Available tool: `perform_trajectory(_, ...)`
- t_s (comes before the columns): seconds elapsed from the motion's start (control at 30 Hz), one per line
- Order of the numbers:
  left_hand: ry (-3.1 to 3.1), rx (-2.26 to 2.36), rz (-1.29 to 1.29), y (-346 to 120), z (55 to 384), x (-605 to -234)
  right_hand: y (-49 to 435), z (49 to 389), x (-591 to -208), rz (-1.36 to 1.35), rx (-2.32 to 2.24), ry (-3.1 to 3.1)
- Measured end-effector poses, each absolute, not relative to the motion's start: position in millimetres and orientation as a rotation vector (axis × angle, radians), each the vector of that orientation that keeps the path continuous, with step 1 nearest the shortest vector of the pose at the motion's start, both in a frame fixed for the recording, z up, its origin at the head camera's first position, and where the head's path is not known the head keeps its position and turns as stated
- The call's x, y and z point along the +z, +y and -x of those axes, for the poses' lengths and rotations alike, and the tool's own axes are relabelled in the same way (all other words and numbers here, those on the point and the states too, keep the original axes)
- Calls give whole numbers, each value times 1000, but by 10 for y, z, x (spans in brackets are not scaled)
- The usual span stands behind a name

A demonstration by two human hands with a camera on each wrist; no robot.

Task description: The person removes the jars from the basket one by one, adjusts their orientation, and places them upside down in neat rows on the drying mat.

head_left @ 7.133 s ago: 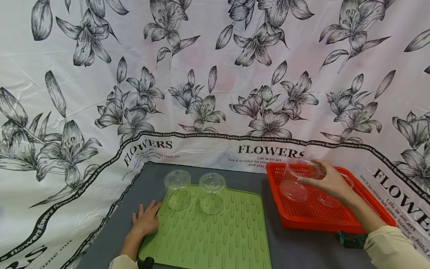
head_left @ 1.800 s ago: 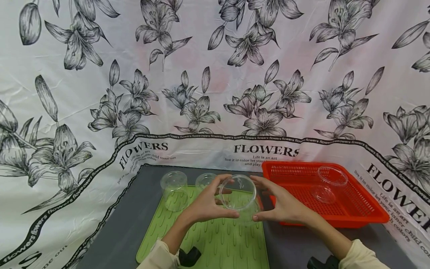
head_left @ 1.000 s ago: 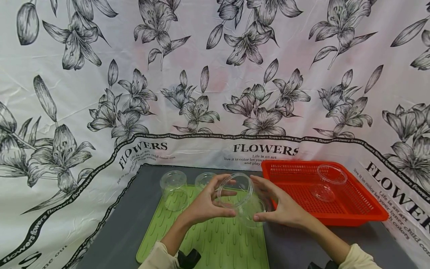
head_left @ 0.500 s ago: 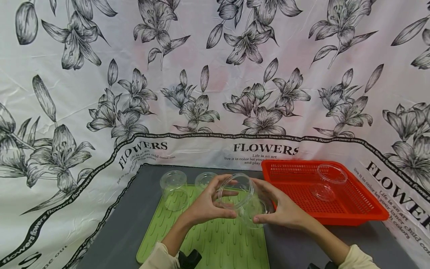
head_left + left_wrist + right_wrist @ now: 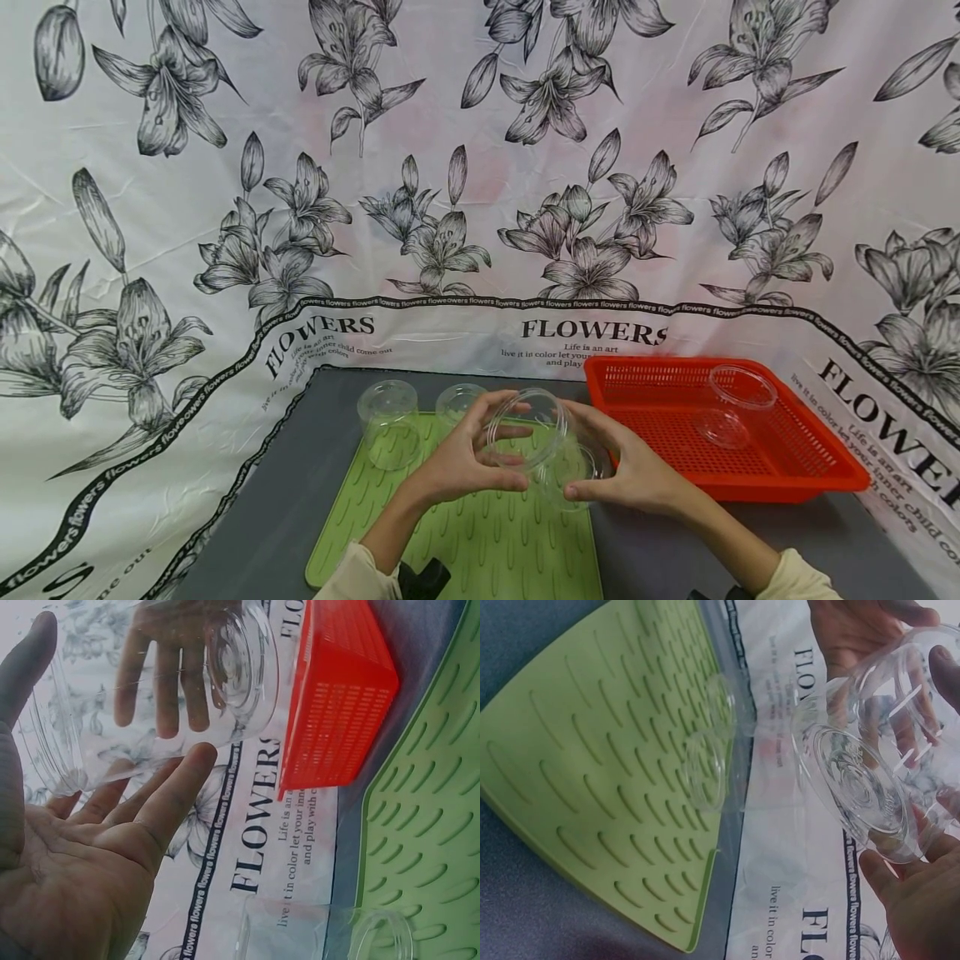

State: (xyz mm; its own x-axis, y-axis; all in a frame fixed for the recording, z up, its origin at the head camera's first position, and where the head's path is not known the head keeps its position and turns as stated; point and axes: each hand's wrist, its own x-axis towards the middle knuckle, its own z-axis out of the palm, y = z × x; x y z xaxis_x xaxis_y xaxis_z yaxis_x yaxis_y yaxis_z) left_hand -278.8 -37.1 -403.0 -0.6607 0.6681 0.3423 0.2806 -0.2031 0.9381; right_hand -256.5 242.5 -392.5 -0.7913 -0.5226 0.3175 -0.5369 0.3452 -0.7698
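Note:
A clear plastic cup [image 5: 557, 471] is held in the air by both hands above the green mat [image 5: 480, 546], tilted with its open rim toward the upper left. My left hand [image 5: 468, 458] holds the rim end, thumb in front and fingers behind. At the base end, my right hand [image 5: 630, 462] grips it between thumb and fingers. The right wrist view shows the ringed base [image 5: 859, 780] of this cup. Two similar cups, a left one [image 5: 388, 425] and a second cup [image 5: 457, 404] partly behind my left hand, stand at the mat's back edge.
A red perforated basket [image 5: 780, 492] stands at the right, with another clear cup [image 5: 738, 396] inside. Behind the grey table surface [image 5: 255, 508] hangs a white flower-printed cloth [image 5: 465, 333].
The cup has come from the red basket to above the mat. My left hand has left the mat's edge and joined my right on it. The cup tilted slightly, then stayed nearly still.

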Motion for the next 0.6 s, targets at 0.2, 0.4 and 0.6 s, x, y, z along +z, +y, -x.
perform_trajectory(0.2, 1768, 1934, -1124, -381, 2773, -4034, 2420, 2559, -3918, -1019, 1471, -2558)
perform_trajectory(0.4, 1825, 1902, -1111, -411, 2760, -4044, 2416, 2544, -3915, -967, 1405, -2597)
perform_trajectory(0.6, 2149, 1801, -1086, -436, 2706, -3989, 2423, 2536, -3927, -962, 1342, -2626)
